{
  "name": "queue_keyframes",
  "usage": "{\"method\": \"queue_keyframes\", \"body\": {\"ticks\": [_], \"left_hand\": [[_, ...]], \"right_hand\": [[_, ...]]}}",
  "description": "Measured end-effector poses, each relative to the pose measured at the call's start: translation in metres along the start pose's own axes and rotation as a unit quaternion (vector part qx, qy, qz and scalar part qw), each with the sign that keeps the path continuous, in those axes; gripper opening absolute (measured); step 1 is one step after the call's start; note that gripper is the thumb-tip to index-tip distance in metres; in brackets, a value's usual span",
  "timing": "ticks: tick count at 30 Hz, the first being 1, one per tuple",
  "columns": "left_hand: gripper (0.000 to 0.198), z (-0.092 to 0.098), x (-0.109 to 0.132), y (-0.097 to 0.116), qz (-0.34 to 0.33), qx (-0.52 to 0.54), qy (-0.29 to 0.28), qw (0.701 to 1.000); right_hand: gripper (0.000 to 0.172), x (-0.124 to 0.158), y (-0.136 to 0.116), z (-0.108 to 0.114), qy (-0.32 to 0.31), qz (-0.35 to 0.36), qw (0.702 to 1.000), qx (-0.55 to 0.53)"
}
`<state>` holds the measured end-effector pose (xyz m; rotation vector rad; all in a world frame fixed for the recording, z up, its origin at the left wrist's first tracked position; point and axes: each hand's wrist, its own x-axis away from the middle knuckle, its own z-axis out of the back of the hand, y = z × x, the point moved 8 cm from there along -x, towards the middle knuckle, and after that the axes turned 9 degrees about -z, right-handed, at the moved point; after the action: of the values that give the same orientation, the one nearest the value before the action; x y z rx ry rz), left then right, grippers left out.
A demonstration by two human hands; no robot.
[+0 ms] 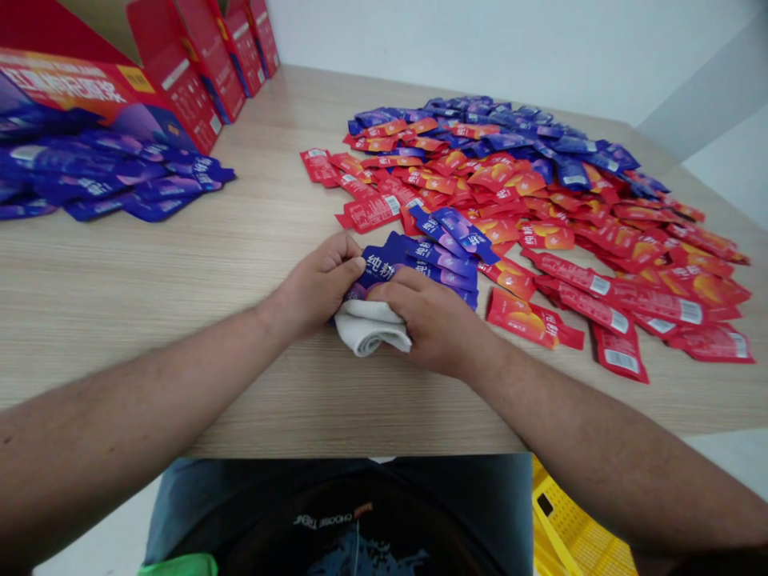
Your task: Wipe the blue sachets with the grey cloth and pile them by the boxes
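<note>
Near the middle of the table, my left hand (324,280) pinches the edge of a purple-blue pouch (379,262) with white lettering. My right hand (435,316) is closed round a rolled white cloth (370,326), held against the lower part of that pouch. Just beyond my right hand lie several more purple pouches (444,258), overlapping in a small group. A red pouch (531,318) with an orange picture rests flat to the right of my right hand. My right fingertips are partly hidden by the cloth and pouch.
A wide heap of red pouches (600,232) spreads over the right side, with purple pouches (540,132) along its back. At the left, purple pouches (120,172) lie before an open red carton (144,112); more red cartons (240,48) stand behind. A yellow basket (576,520) sits below the table's front edge.
</note>
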<state>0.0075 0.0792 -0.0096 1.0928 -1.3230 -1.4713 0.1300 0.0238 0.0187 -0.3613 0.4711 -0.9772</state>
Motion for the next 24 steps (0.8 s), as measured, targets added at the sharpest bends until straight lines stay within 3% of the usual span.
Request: {"method": "queue_keyframes", "body": {"ticks": [2,5,10,14,16,19,22,24], "left_hand": [[0.012,0.000,0.000,0.001,-0.005,-0.001,-0.001,1.000],[0.012,-0.001,0.000,0.000,0.006,0.002,-0.006,1.000],[0.010,-0.004,0.003,-0.003,0.041,0.023,-0.042,0.998],[0.011,0.006,0.002,0.011,0.007,-0.048,-0.097,0.994],[0.011,0.023,-0.001,0.020,-0.016,-0.092,-0.083,0.992],[0.013,0.063,-0.007,0.031,-0.040,-0.106,-0.008,0.994],[0.015,0.120,-0.006,0.033,-0.044,-0.097,0.093,0.990],[0.016,0.171,0.002,0.029,-0.023,-0.093,0.201,0.975]], "right_hand": [[0.023,0.002,-0.006,-0.006,-0.023,0.004,1.000,0.005],[0.022,0.001,-0.002,0.001,-0.001,0.008,1.000,-0.002],[0.019,-0.007,0.045,0.053,0.208,-0.083,0.973,0.056],[0.021,-0.006,0.055,0.067,0.252,-0.077,0.964,0.045],[0.024,-0.004,0.050,0.063,0.244,-0.063,0.967,0.045],[0.022,-0.001,0.045,0.052,0.215,-0.050,0.975,0.037],[0.027,0.000,0.045,0.050,0.203,-0.058,0.977,0.024],[0.026,0.001,0.043,0.051,0.213,-0.044,0.976,0.026]]}}
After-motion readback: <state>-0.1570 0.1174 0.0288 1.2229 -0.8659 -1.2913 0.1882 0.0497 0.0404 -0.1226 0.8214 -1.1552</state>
